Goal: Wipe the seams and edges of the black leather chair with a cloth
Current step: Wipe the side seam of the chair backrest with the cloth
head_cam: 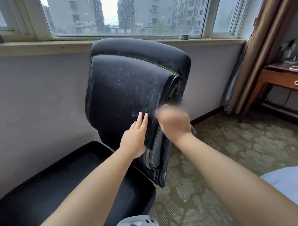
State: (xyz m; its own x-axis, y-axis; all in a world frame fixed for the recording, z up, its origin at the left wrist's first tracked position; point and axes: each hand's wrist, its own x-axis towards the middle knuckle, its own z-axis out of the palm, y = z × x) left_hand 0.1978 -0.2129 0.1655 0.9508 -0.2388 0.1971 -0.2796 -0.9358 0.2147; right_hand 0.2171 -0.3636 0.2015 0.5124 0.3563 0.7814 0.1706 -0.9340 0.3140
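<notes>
The black leather chair [125, 82] stands under the window, its worn, scuffed backrest facing me and its seat [61, 179] at the lower left. My left hand [135, 136] lies flat on the lower right part of the backrest, fingers together and pointing up. My right hand [174, 121] is blurred by motion at the backrest's right edge seam, fingers closed. A small purplish bit of cloth [193, 129] shows just beyond its wrist; the remainder of the cloth is hidden by the hand.
A grey wall and window sill [36, 47] run behind the chair. A brown curtain [262, 44] hangs at the right, with a wooden desk [282, 80] beside it. Patterned carpet [234, 151] covers the floor to the right.
</notes>
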